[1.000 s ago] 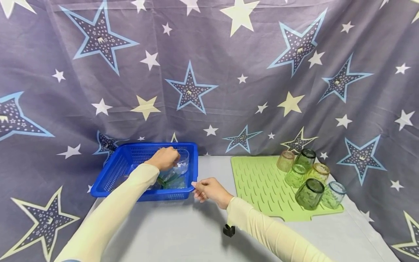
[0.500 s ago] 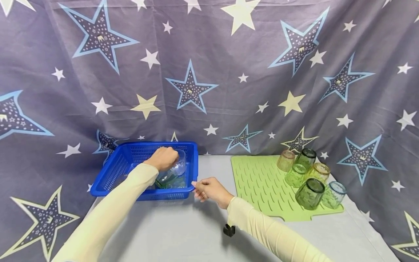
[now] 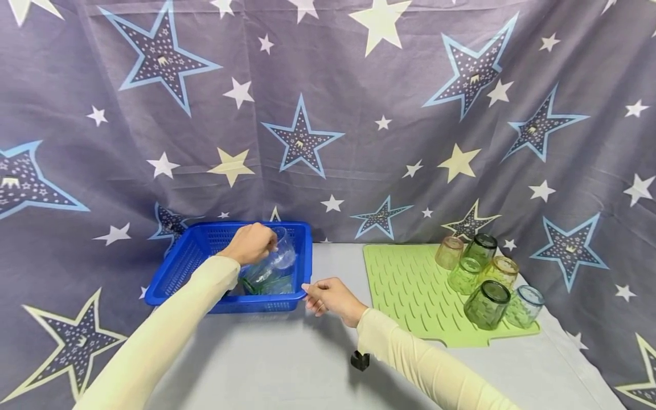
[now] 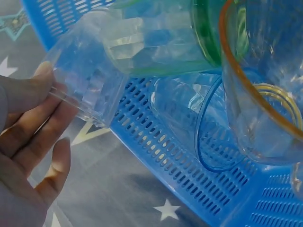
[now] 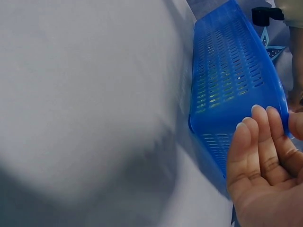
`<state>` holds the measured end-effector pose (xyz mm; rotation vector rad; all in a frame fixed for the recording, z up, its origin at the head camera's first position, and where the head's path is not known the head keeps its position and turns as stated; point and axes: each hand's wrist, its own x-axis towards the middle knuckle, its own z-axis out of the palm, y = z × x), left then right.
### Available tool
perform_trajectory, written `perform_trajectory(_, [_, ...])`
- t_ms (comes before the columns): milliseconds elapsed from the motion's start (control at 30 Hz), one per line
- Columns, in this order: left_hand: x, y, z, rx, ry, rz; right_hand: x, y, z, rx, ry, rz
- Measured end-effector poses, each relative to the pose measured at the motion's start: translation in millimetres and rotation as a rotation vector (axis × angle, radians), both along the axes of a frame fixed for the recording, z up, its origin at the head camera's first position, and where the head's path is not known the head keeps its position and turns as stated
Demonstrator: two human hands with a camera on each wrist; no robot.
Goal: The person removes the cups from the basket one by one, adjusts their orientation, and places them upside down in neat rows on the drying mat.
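Note:
My left hand [image 3: 250,245] reaches into the blue plastic basket [image 3: 256,307] and pinches a clear glass [image 4: 87,71] by its rim, thumb on one side and fingers on the other. That glass tilts at the basket's right side. Close by in the left wrist view lie a green-rimmed glass [image 4: 151,40], a blue-rimmed glass [image 4: 177,101] and an orange-rimmed glass [image 4: 248,90]. At the basket's front right corner, my right hand [image 3: 334,300] pinches the rim between thumb and fingers [image 5: 267,153]. Some basket contents are hidden behind the left hand and sleeve.
On the right lies a green drying mat [image 3: 405,290]. Several tinted glasses stand upside down on its right part, among them a dark one [image 3: 487,307] and a blue-rimmed one [image 3: 524,307]. A starry curtain [image 3: 328,114] hangs behind the table [image 3: 266,364].
My left hand has risen slightly and shifted a little left, and the clear glass has tilted with it. The right hand stays on the basket rim.

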<state>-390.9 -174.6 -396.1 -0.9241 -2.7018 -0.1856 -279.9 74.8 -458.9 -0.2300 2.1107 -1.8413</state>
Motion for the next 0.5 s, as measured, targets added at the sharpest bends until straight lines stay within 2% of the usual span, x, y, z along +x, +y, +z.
perform_trajectory(133, [4.7, -4.4, 5.4, 0.070, -0.020, 0.059, -0.2, 0.8, -1.5, 0.003, 0.002, 0.003])
perform_trajectory(367, [17.6, -10.1, 13.2, 0.208, -0.119, 0.122, -2.1, 0.8, -4.3, 0.004, -0.007, 0.012])
perform_trajectory(500, [21.9, -11.1, 12.4, 0.266, -0.121, 0.145, -1.6, -0.1, -5.0, 0.000, -0.007, 0.009])
